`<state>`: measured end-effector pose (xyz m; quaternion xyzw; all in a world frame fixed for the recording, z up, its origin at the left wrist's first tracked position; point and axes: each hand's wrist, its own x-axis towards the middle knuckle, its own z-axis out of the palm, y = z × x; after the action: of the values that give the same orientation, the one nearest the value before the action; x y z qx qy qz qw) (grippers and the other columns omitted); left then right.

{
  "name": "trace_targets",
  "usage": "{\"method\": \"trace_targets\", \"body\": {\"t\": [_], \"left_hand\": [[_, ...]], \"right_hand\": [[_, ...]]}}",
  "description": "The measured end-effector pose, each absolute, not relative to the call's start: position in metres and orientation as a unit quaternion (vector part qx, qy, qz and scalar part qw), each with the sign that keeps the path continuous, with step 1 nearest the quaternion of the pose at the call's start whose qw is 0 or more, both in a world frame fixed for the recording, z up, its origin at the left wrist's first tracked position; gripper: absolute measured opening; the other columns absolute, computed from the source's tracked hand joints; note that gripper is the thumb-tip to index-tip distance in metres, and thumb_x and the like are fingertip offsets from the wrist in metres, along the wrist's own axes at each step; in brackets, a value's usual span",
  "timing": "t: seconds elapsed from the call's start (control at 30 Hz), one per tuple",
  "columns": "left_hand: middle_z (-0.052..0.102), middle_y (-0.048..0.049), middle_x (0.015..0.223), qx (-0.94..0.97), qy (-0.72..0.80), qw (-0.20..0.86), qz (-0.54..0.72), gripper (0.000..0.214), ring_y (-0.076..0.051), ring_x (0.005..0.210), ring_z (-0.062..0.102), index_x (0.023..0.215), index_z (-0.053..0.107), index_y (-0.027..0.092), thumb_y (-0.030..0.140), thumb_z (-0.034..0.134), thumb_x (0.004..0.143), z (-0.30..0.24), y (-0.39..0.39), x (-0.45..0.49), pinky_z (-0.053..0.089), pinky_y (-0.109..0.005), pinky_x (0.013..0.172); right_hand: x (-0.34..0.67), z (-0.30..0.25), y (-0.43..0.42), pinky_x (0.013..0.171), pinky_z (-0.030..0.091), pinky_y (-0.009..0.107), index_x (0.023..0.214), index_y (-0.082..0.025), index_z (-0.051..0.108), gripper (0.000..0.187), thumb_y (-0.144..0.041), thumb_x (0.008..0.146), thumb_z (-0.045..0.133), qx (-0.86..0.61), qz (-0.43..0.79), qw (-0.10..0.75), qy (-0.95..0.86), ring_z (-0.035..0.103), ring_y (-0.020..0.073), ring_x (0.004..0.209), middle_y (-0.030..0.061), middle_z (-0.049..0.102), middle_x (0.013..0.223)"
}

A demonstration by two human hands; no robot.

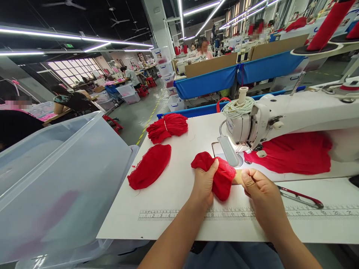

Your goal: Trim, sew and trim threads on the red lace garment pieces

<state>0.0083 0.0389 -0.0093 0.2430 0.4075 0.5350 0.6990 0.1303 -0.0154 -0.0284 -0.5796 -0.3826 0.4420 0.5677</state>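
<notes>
My left hand point(203, 183) is closed around a small red fabric piece point(223, 185) with a lacy edge, thumb on top. My right hand point(260, 186) pinches a short beige strip point(238, 177) that sticks out from the right edge of this piece. Both hands are just in front of the sewing machine point(246, 125), near its needle area. A gathered red cloth point(300, 153) lies under the machine's arm. Beside my right hand rests a slim dark-red and metal tool point(303, 197), perhaps thread snips.
On the white table point(120, 224) lie another lace-edged red piece point(151, 166) and a tied red bundle point(168, 127). A ruler scale point(157, 215) runs along the front. Translucent plastic bins point(64, 179) stand at the left. Co-workers sit at machines farther back.
</notes>
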Motion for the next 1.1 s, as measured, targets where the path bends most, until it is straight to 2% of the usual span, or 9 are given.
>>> {"method": "trace_targets", "body": {"t": [0.13, 0.23, 0.33, 0.4, 0.57, 0.7, 0.9, 1.0, 1.1], "left_hand": [[0.064, 0.0002, 0.071, 0.238, 0.417, 0.693, 0.538, 0.043, -0.015, 0.070, 0.061, 0.072, 0.061, 0.016, 0.041, 0.090, 0.053, -0.009, 0.038, 0.009, 0.050, -0.028, 0.074], [0.062, 0.0020, 0.069, 0.254, 0.411, 0.688, 0.542, 0.040, -0.012, 0.066, 0.058, 0.071, 0.060, 0.016, 0.039, 0.089, 0.055, -0.009, 0.037, 0.011, 0.048, -0.025, 0.070], [0.059, 0.0030, 0.066, 0.283, 0.400, 0.682, 0.543, 0.037, -0.010, 0.063, 0.055, 0.070, 0.059, 0.016, 0.038, 0.087, 0.059, -0.008, 0.036, 0.012, 0.046, -0.023, 0.067], [0.060, 0.0024, 0.067, 0.283, 0.403, 0.676, 0.548, 0.037, -0.010, 0.063, 0.055, 0.070, 0.060, 0.016, 0.038, 0.087, 0.059, -0.008, 0.037, 0.011, 0.046, -0.024, 0.067], [0.064, 0.0005, 0.071, 0.260, 0.413, 0.682, 0.545, 0.039, -0.013, 0.069, 0.058, 0.073, 0.063, 0.016, 0.040, 0.088, 0.055, -0.010, 0.039, 0.009, 0.046, -0.026, 0.072], [0.063, 0.0016, 0.070, 0.256, 0.395, 0.689, 0.551, 0.039, -0.012, 0.066, 0.058, 0.073, 0.061, 0.016, 0.038, 0.089, 0.056, -0.010, 0.040, 0.011, 0.046, -0.025, 0.070], [0.067, -0.0009, 0.078, 0.238, 0.384, 0.698, 0.555, 0.042, -0.014, 0.074, 0.062, 0.084, 0.065, 0.016, 0.039, 0.088, 0.058, 0.001, 0.021, 0.013, 0.048, -0.026, 0.075], [0.068, -0.0035, 0.082, 0.316, 0.398, 0.732, 0.454, 0.039, -0.017, 0.077, 0.062, 0.084, 0.066, 0.015, 0.045, 0.082, 0.065, 0.014, -0.007, -0.009, 0.048, -0.028, 0.074], [0.064, 0.0005, 0.069, 0.497, 0.393, 0.761, 0.136, 0.030, -0.012, 0.060, 0.056, 0.075, 0.067, 0.016, 0.041, 0.081, 0.065, 0.033, -0.032, -0.043, 0.044, -0.025, 0.061]], "right_hand": [[0.128, -0.029, -0.018, 0.048, 0.026, 0.026, 0.082, -0.023, 0.058, 0.039, -0.062, 0.082, 0.060, -0.578, 0.447, 0.579, -0.363, 0.031, 0.0133, 0.052, -0.0050, 0.036, 0.057], [0.124, -0.025, -0.017, 0.052, 0.032, 0.029, 0.088, -0.023, 0.063, 0.038, -0.061, 0.080, 0.061, -0.617, 0.330, 0.570, -0.431, 0.036, 0.0146, 0.052, -0.0025, 0.046, 0.061], [0.122, -0.020, -0.013, 0.062, 0.038, 0.032, 0.073, -0.024, 0.065, 0.034, -0.057, 0.078, 0.063, -0.625, 0.237, 0.558, -0.492, 0.046, 0.0185, 0.063, 0.0029, 0.056, 0.071], [0.124, -0.017, -0.010, 0.059, 0.037, 0.031, 0.064, -0.022, 0.061, 0.038, -0.058, 0.076, 0.064, -0.600, 0.315, 0.564, -0.472, 0.045, 0.0182, 0.064, 0.0033, 0.054, 0.069], [0.134, -0.015, -0.013, 0.044, 0.018, 0.023, 0.061, -0.021, 0.045, 0.050, -0.061, 0.071, 0.072, -0.477, 0.578, 0.578, -0.322, 0.022, 0.0082, 0.049, -0.0060, 0.032, 0.057], [0.127, -0.023, -0.019, 0.042, 0.023, 0.024, 0.080, -0.020, 0.059, 0.047, -0.065, 0.070, 0.070, -0.549, 0.538, 0.519, -0.374, 0.032, 0.0100, 0.047, -0.0048, 0.043, 0.055], [0.105, -0.024, -0.022, 0.047, 0.039, 0.023, 0.085, -0.022, 0.059, 0.035, -0.050, 0.073, 0.075, -0.490, 0.489, 0.636, -0.341, 0.042, 0.0112, 0.052, -0.0039, 0.051, 0.064], [0.115, -0.022, -0.026, 0.042, 0.035, 0.019, 0.087, -0.021, 0.063, 0.030, -0.047, 0.077, 0.073, -0.461, 0.488, 0.663, -0.332, 0.037, 0.0076, 0.047, -0.0048, 0.051, 0.065], [0.137, -0.015, -0.031, 0.050, 0.046, 0.023, 0.089, -0.021, 0.067, 0.027, -0.046, 0.080, 0.068, -0.485, 0.434, 0.605, -0.460, 0.055, 0.0132, 0.058, 0.0018, 0.064, 0.075]]}}
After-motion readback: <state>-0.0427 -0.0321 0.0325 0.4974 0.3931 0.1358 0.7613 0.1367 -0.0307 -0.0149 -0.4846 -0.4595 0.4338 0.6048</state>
